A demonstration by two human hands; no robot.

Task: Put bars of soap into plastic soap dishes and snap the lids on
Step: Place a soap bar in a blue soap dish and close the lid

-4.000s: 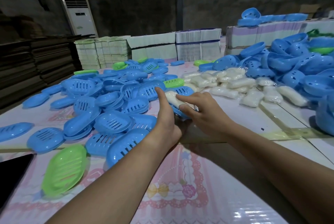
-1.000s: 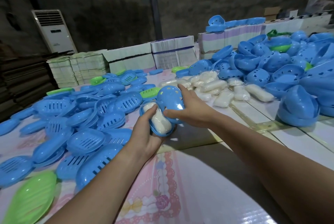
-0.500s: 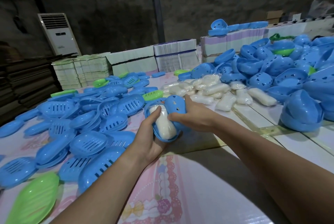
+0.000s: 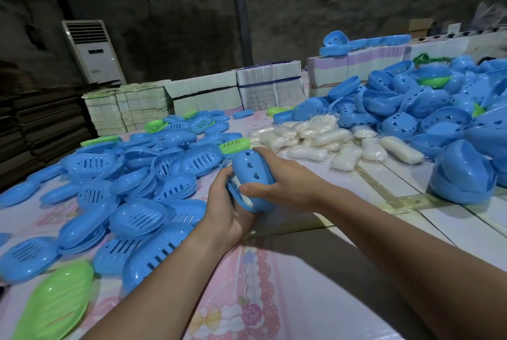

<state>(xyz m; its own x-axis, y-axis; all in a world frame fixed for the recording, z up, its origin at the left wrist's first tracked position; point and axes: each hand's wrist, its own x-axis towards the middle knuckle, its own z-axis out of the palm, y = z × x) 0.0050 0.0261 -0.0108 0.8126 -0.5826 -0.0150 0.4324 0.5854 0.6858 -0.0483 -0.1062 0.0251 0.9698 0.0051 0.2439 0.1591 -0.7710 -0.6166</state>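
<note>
I hold a blue soap dish above the table's middle. My left hand [image 4: 227,206] cups its slotted base [image 4: 235,198] from below, and a sliver of the white soap bar [image 4: 246,199] shows at the seam. My right hand [image 4: 277,180] grips the domed blue lid [image 4: 253,172], which has heart-shaped holes and lies over the soap, nearly flush with the base. Wrapped white soap bars [image 4: 315,138] lie in a heap behind my hands.
Slotted blue bases [image 4: 137,164] with a few green ones [image 4: 55,301] cover the left of the table. Domed blue lids [image 4: 428,109] pile up at the right. Bundled stacks of flat cartons [image 4: 233,92] line the far edge. An air conditioner [image 4: 92,51] stands by the wall.
The lid, held tilted beside the soap a second ago, has swung over the soap and onto the base. Four seconds ago both hands were at the table, around a base with soap.
</note>
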